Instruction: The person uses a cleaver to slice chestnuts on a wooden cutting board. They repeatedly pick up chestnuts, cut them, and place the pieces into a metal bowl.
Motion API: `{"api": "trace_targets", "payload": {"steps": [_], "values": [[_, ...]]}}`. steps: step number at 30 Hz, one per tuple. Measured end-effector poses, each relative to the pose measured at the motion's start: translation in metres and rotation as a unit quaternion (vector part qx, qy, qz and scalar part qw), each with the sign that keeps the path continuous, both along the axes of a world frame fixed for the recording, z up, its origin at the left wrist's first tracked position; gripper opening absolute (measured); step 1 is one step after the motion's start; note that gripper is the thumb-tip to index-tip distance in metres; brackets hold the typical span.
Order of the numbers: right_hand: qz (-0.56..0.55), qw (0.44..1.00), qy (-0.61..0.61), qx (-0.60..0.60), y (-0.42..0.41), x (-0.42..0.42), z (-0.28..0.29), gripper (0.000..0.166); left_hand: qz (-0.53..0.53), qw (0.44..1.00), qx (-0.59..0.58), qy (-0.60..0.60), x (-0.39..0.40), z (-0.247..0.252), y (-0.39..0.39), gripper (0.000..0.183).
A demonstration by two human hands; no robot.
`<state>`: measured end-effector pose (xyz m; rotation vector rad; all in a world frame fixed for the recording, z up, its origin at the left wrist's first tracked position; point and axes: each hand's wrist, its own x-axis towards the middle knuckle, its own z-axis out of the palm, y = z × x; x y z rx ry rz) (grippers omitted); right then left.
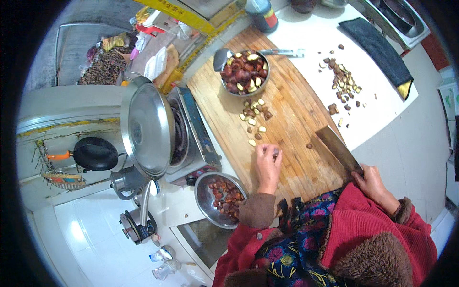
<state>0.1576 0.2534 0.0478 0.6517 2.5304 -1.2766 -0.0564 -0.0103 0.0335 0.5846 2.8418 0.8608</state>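
Note:
My left hand (268, 166) is over the wooden cutting board (297, 114), with a dark brown chestnut (275, 152) pinched in its fingertips. In my right hand (373, 181) is the handle of a cleaver (339, 149), its broad blade angled over the board's right edge. Just beyond my left fingers lie several cut chestnut pieces (256, 109), some showing pale yellow flesh. A single small brown piece (309, 146) rests between my hand and the blade. Farther back on the board stands a full metal bowl of chestnuts (245, 73), some of them cut.
A metal basin (204, 201) with more chestnuts stands left of the board, near a gas stove (193, 136) and a large wok (147, 129). A spatula (283, 52) lies across the full bowl. Chestnut scraps (344, 80) and a dark cloth (376, 53) occupy the white counter at right.

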Motion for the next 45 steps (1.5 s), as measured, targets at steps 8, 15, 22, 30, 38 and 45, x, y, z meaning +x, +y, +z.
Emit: {"api": "trace_targets", "payload": {"steps": [8,15,22,30,38,45], "values": [[-0.016,0.999,-0.025,0.022,0.000,-0.001,0.000,0.021,-0.005,0.985,0.154,0.077,-0.082,0.028,0.027,0.015],[-0.020,0.999,-0.012,0.030,-0.005,-0.001,-0.002,0.021,-0.116,0.965,0.052,0.229,-0.187,0.063,0.090,0.024],[-0.030,0.999,-0.028,0.023,-0.006,-0.006,0.004,0.021,-0.094,0.971,0.012,0.221,-0.193,0.066,0.105,0.032],[-0.028,0.999,-0.010,0.013,-0.005,-0.007,0.003,0.020,-0.132,0.937,-0.027,0.322,-0.193,0.047,0.101,0.031],[-0.023,1.000,-0.017,0.006,-0.003,-0.008,0.001,0.022,-0.154,0.927,-0.041,0.340,-0.189,0.041,0.105,0.042],[0.025,0.999,-0.023,-0.004,-0.006,-0.019,0.017,0.018,-0.171,0.923,0.033,0.343,-0.190,0.040,0.106,0.015]]}}
